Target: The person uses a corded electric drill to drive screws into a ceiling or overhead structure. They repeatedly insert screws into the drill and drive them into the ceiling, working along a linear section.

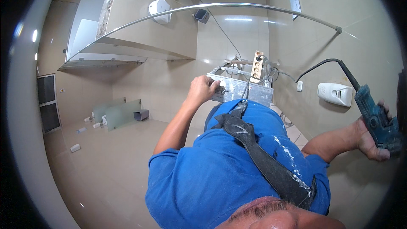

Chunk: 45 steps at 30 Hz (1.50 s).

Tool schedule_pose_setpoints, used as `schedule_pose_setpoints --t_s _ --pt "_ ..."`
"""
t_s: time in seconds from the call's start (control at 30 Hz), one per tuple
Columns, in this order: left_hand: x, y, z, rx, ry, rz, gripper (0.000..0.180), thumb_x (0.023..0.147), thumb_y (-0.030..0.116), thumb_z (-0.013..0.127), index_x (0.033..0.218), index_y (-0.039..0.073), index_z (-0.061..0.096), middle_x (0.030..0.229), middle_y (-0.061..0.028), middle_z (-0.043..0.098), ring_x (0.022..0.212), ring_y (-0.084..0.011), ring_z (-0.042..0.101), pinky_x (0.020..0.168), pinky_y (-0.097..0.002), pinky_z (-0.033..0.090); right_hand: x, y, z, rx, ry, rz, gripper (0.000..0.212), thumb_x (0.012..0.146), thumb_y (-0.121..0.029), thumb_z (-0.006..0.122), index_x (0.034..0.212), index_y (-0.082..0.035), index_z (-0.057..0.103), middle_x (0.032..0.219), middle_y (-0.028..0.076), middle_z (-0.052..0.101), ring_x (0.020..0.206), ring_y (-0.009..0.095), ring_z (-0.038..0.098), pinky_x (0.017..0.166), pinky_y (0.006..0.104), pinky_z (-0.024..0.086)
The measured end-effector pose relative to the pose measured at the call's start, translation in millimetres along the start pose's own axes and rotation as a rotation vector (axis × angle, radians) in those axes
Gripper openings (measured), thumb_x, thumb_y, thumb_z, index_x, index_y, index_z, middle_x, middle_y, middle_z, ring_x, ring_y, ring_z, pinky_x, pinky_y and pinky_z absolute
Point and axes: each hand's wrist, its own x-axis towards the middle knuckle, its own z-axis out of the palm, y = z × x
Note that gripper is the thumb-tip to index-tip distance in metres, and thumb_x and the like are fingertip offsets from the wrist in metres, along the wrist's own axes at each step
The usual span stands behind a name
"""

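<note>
My right hand (pixel 369 142) is wrapped round a teal and black corded power tool (pixel 373 112) at the far right, held beside the tiled wall. Its working end runs into the dark rim, so its exact kind does not show. A thick black cord leads from the tool's upper end. In the middle, my left hand (pixel 202 90) is closed at the left end of a paint-spattered metal stepladder (pixel 250 90). A small dark thing (pixel 219 87) lies at its fingertips, too unclear to name.
A power strip (pixel 256 68) with a plug stands on the ladder among loose cables. A curved metal rail (pixel 254 5) crosses above. A white dispenser (pixel 335 94) hangs on the right wall. Glass partitions (pixel 123 114) and a grey bin (pixel 141 115) are at left.
</note>
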Motion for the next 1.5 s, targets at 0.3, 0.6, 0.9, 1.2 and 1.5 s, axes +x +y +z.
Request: schedule_pose_setpoints --t_s 0.3,0.6,0.9,1.2,1.5 --pt "36 -1 13 0.084 -0.123 -0.106 0.035 0.078 0.037 0.079 0.092 0.004 0.082 0.086 -0.0227 0.076 0.086 -0.0377 0.075 0.087 -0.0449 0.059 -3 6 -12 0.125 -0.012 0.067 0.102 0.077 -0.068 0.071 0.145 0.003 0.046 0.107 0.033 0.065 0.094 0.051 0.069 0.090 0.0701 0.055" --pt "52 -22 20 0.013 -0.183 -0.137 0.035 0.077 0.035 0.080 0.091 0.002 0.082 0.082 -0.0221 0.076 0.078 -0.0325 0.076 0.080 -0.0414 0.060 -10 2 -27 0.190 -0.048 0.078 0.100 0.079 -0.066 0.071 0.146 0.003 0.044 0.107 0.035 0.065 0.097 0.052 0.069 0.093 0.0710 0.053" --pt "50 -16 14 0.046 -0.213 -0.054 0.034 0.076 0.033 0.081 0.091 0.003 0.083 0.081 -0.0213 0.076 0.077 -0.0301 0.076 0.078 -0.0394 0.060 -16 -7 -22 0.051 -0.002 0.044 0.100 0.079 -0.066 0.071 0.146 0.003 0.045 0.109 0.033 0.065 0.095 0.051 0.069 0.092 0.0697 0.054" --pt "63 -31 21 -0.037 -0.177 -0.072 0.031 0.077 0.030 0.076 0.083 -0.001 0.079 0.073 -0.0163 0.074 0.069 -0.0247 0.072 0.069 -0.0370 0.058 -25 -11 -14 0.046 0.043 0.042 0.096 0.079 -0.064 0.072 0.146 0.001 0.046 0.111 0.032 0.064 0.096 0.050 0.068 0.090 0.0689 0.055" --pt "64 -7 -36 -1.002 -0.290 -0.089 0.021 0.096 0.020 0.071 0.095 -0.001 0.072 0.090 -0.0099 0.073 0.083 -0.0197 0.073 0.071 -0.0348 0.062 -33 -15 -4 -0.026 0.001 0.053 0.094 0.081 -0.063 0.071 0.145 0.002 0.046 0.110 0.031 0.063 0.093 0.048 0.068 0.089 0.0658 0.055"
